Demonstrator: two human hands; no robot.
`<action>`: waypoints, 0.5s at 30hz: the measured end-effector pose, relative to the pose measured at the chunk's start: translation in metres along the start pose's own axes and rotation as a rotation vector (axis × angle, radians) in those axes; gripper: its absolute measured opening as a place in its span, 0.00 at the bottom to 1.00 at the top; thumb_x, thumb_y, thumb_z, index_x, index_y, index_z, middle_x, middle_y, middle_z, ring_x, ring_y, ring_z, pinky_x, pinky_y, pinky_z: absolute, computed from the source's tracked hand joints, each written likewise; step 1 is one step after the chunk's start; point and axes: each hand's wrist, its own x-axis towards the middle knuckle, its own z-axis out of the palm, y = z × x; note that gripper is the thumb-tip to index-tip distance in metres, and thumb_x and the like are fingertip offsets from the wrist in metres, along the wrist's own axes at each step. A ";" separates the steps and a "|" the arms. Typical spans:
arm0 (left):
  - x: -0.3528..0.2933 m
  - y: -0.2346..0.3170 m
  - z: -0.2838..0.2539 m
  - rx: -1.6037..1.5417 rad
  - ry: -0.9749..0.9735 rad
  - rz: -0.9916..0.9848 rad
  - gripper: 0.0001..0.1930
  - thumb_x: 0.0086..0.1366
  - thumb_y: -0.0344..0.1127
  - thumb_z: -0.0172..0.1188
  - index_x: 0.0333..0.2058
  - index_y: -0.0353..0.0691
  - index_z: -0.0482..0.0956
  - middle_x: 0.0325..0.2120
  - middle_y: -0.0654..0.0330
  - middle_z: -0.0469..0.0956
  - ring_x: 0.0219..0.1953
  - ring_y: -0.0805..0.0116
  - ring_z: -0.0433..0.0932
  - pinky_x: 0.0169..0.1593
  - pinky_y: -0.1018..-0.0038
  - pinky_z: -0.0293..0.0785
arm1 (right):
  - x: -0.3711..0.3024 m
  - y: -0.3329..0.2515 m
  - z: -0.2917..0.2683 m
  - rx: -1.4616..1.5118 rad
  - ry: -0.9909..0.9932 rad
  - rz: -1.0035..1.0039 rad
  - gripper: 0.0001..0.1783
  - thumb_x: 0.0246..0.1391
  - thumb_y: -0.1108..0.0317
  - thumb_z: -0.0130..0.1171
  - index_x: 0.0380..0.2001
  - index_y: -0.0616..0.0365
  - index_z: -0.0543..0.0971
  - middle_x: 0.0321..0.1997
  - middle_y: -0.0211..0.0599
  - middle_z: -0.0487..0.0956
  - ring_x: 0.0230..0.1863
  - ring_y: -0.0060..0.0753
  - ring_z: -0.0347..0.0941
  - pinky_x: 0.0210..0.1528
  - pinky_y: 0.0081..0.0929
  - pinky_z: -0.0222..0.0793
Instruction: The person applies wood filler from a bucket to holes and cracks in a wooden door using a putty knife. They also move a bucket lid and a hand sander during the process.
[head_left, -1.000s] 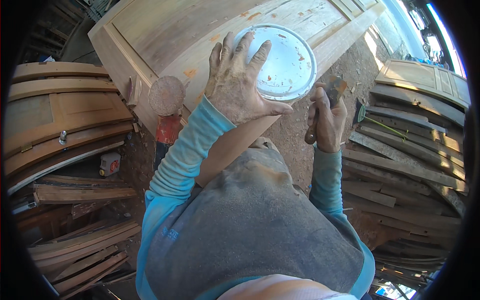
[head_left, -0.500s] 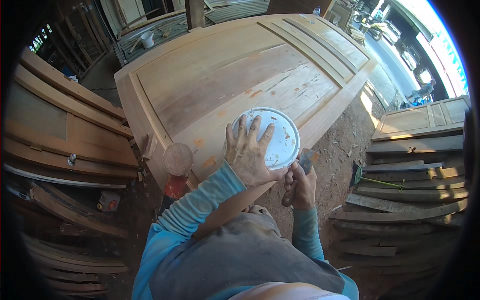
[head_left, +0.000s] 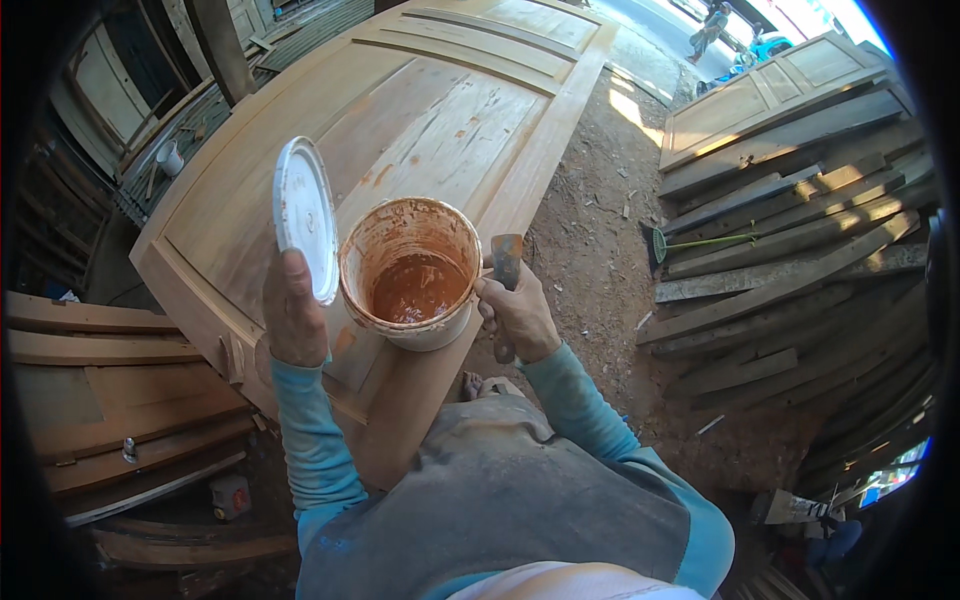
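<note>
A white plastic bucket (head_left: 432, 335) stands uncovered on the near part of a large wooden door (head_left: 300, 190). Its inner wall is smeared with reddish-brown paste (head_left: 415, 290), which lies wet at the bottom. To the left of the bucket, my left hand (head_left: 295, 315) grips the round white lid (head_left: 306, 215), tilted nearly upright. My right hand (head_left: 522, 318) is closed around a putty knife (head_left: 507, 255), its stained blade pointing away from me. The fingertips of that hand reach to the bucket's right rim; part of the knife handle is hidden by them.
Stacked planks (head_left: 780, 255) and a paneled door (head_left: 765, 95) lie on the right. More wooden doors (head_left: 130, 400) rest at the lower left. A small white pail (head_left: 170, 158) stands at the far left. Farther off, a person (head_left: 708, 30) is near the street.
The lid has come off the bucket and swung left in my left hand, exposing the paste. My right hand still holds the putty knife. The head view has shifted to the right.
</note>
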 end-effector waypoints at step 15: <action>-0.005 -0.060 0.007 -0.012 -0.033 -0.218 0.25 0.78 0.46 0.52 0.50 0.23 0.81 0.40 0.46 0.86 0.42 0.57 0.85 0.45 0.59 0.79 | -0.012 0.004 -0.004 -0.053 0.080 -0.001 0.20 0.60 0.67 0.66 0.52 0.61 0.73 0.33 0.28 0.78 0.21 0.14 0.72 0.19 0.16 0.69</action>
